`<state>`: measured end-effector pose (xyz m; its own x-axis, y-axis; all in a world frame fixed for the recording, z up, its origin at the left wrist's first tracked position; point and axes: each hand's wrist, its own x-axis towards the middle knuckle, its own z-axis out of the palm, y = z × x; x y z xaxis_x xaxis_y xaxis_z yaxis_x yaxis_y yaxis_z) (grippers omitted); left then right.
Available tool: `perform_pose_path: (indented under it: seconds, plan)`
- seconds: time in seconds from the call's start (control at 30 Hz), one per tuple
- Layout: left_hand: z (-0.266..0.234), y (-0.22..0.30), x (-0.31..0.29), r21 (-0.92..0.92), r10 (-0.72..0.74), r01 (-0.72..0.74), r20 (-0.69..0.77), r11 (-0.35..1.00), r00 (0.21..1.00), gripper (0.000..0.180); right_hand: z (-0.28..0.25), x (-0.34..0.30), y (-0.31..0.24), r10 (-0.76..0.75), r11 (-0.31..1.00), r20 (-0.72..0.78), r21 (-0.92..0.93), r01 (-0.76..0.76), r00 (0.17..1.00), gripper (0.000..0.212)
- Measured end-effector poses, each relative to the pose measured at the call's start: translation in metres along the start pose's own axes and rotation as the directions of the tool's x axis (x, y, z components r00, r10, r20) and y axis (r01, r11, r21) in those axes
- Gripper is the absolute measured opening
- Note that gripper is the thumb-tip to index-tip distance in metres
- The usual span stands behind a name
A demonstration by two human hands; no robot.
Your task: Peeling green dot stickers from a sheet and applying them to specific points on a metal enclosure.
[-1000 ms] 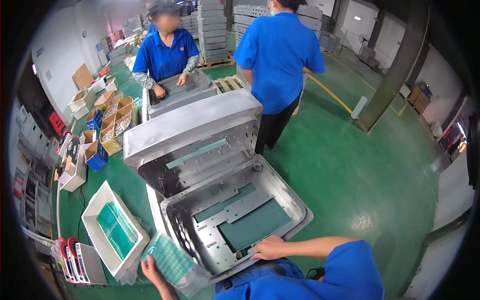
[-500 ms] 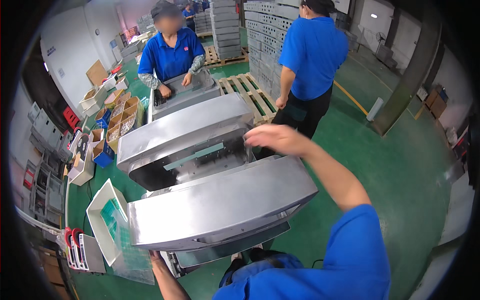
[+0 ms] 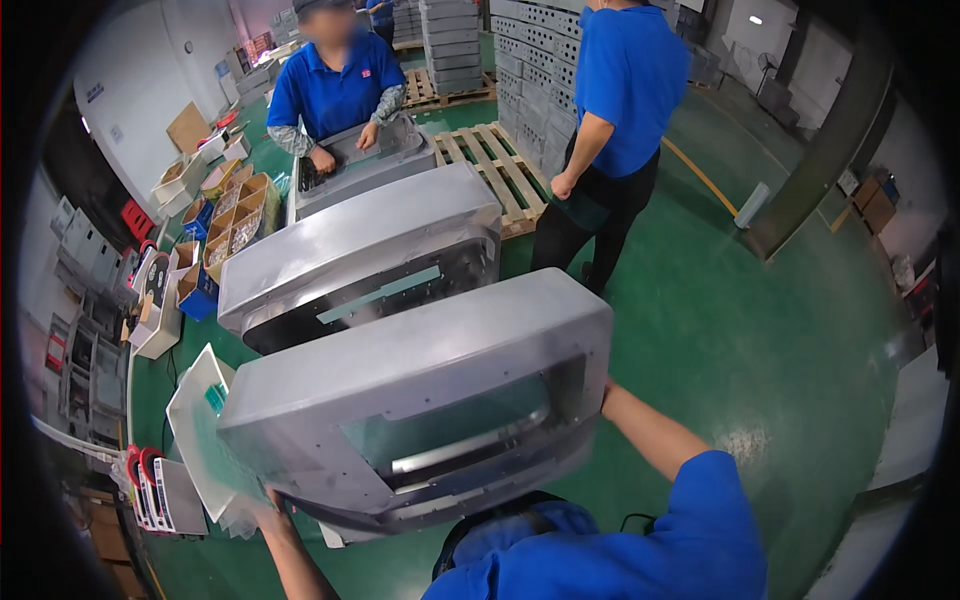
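Mostly hidden, the left hand (image 3: 268,513) holds the lower left end of a grey metal housing (image 3: 430,335), while the right hand (image 3: 612,400) holds its right end; the fingers of both are largely out of sight behind the metal. The housing is tilted before the person, its windowed face towards them, and covers part of a second housing (image 3: 360,245) and a white bin (image 3: 188,410). Blurred clear plastic (image 3: 238,515) lies by the left hand, perhaps pinched in it too. The upper edge cuts off the head of the right-hand co-worker (image 3: 630,95). Tiny red marking (image 3: 366,73) sits on the other co-worker's shirt (image 3: 325,100); a wall sign (image 3: 95,92) is too small to read.
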<state>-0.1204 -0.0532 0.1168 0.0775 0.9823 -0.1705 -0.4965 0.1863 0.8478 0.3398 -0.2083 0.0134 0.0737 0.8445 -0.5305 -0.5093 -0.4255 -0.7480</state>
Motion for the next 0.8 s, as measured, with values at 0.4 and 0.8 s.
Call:
perform_pose_path:
  seconds: [0.4, 0.8]
  plan:
    - [-0.087, -0.105, 0.079, 0.092, -0.225, 0.240, -0.144, 0.967, 0.964, 0.040, 0.002, 0.050, 0.043, 0.386, 0.882, -0.094, 0.328, -0.338, 0.918, 0.051]
    - [0.059, -0.037, 0.006, 0.451, 0.236, -0.303, 0.200, 0.839, 0.951, 0.009, 0.148, -0.006, -0.062, -0.824, 0.413, 0.106, -0.560, 0.718, 0.557, 0.033]
